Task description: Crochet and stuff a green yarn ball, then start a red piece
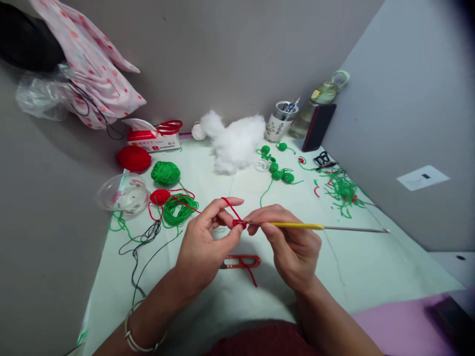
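Between thumb and fingers, my left hand pinches a small red crochet piece. Red yarn runs from the piece up over the raised left index finger. My right hand grips a crochet hook by its yellow handle, and the hook's tip meets the red piece. The hook's other metal end points right. Below both hands, orange thread snips lie on the table, and a red yarn tail hangs across them.
Left are a red yarn ball, green yarn ball, plastic bowl and black cords. White stuffing lies at the back beside a pen holder. Green crocheted balls and yarn scraps lie right; a phone leans behind.
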`<state>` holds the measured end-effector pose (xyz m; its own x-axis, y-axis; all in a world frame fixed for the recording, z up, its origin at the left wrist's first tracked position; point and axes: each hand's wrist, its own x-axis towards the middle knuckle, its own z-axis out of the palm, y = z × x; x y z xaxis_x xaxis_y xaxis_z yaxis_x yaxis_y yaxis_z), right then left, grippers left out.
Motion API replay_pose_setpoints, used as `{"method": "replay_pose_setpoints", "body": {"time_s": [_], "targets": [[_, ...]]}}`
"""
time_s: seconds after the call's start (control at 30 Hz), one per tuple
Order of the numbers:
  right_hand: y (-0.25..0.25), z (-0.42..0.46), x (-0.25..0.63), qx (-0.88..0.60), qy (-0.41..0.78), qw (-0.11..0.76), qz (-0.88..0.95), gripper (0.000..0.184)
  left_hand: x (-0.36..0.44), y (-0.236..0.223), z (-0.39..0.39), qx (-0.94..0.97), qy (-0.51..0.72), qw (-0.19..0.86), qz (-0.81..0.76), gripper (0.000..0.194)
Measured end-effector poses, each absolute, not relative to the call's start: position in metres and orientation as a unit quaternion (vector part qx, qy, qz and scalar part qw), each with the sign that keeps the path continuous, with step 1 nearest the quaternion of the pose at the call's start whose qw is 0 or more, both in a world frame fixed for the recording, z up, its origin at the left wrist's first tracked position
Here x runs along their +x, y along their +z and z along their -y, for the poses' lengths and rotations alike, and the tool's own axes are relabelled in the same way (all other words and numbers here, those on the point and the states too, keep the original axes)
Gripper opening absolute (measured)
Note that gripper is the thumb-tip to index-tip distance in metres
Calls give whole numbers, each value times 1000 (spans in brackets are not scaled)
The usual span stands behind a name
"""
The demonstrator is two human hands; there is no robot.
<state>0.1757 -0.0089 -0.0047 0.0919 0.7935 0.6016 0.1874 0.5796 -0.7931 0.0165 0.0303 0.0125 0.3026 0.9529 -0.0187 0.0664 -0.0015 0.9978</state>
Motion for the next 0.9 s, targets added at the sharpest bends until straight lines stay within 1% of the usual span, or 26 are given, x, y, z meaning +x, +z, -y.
{"method": "replay_pose_setpoints", "body": {"time_s": [0.17, 0.27, 0.4, 0.57, 0.63, 0.73, 0.83, 0.9], "targets": [[-3, 9, 182, -400, 259, 581, 660, 22, 13, 11, -31, 660, 356, 495, -438, 38], [-6, 7, 179, -400, 282, 580, 652, 21, 12, 12, -33, 691, 346, 464, -434, 42], [-7, 6, 177, -405, 302, 591, 629, 21, 11, 12, -35, 693, 333, 468, -436, 45], [3, 8, 185, -415, 301, 533, 673, 18, 9, 10, -36, 725, 290, 457, -425, 45], [3, 8, 185, -412, 300, 524, 683, 17, 7, 9, -36, 735, 276, 454, -421, 44], [-4, 7, 177, -407, 331, 571, 632, 17, 7, 12, -37, 714, 283, 477, -428, 45], [-12, 3, 168, -393, 404, 640, 522, 16, 9, 18, -35, 663, 319, 519, -435, 43], [-14, 0, 163, -378, 455, 668, 451, 16, 11, 22, -33, 629, 343, 544, -437, 40]]}}
